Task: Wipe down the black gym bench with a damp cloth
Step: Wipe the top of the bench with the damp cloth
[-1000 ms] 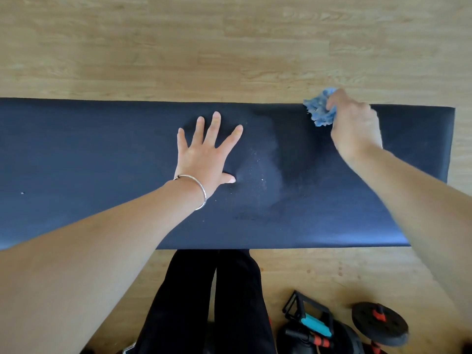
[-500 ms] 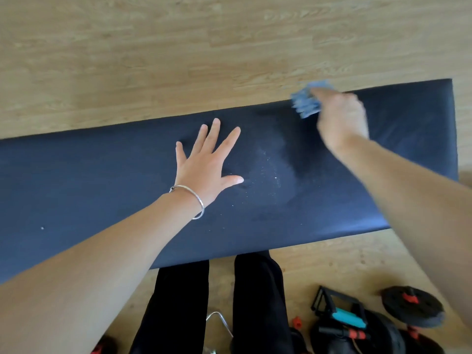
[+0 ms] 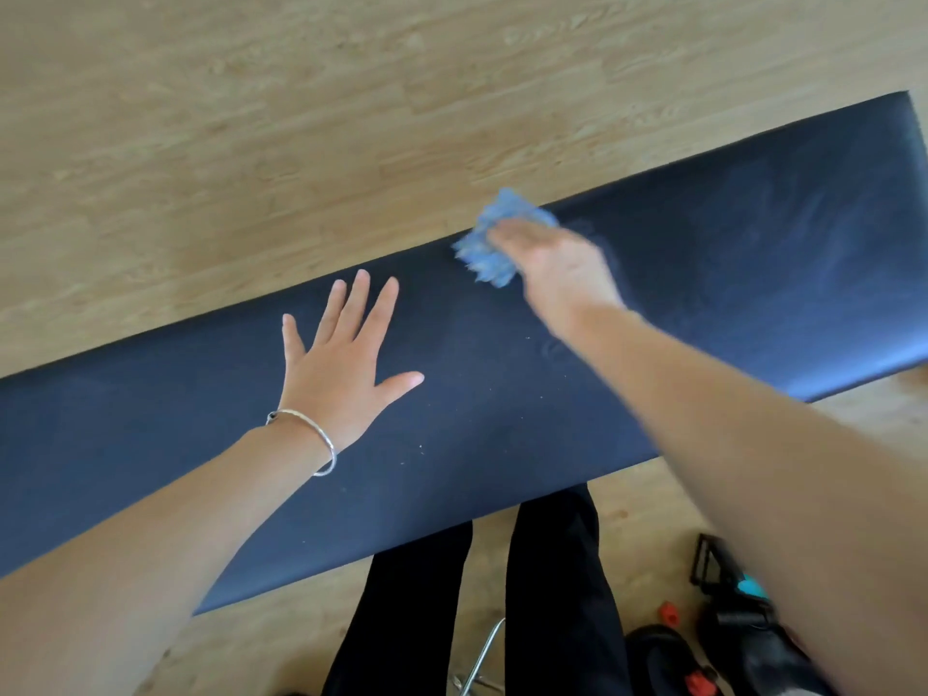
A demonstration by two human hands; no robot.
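The black gym bench [image 3: 502, 419] runs across the view, slanting up to the right. My left hand [image 3: 341, 374] lies flat on its pad with fingers spread, a silver bangle on the wrist. My right hand [image 3: 557, 266], blurred by motion, is closed on a crumpled blue cloth [image 3: 489, 243] pressed to the pad at the bench's far edge. Small pale specks dot the pad near the middle.
Light wood flooring [image 3: 351, 118] surrounds the bench. My legs in black trousers [image 3: 477, 595] stand against the near edge. Black dumbbell gear with red and teal parts [image 3: 723, 625] lies on the floor at the lower right. A thin metal piece [image 3: 484, 655] shows between my legs.
My right hand has slid the cloth leftward along the far edge, closer to my left hand. The view has tilted, so the bench now slants. My left hand stays planted.
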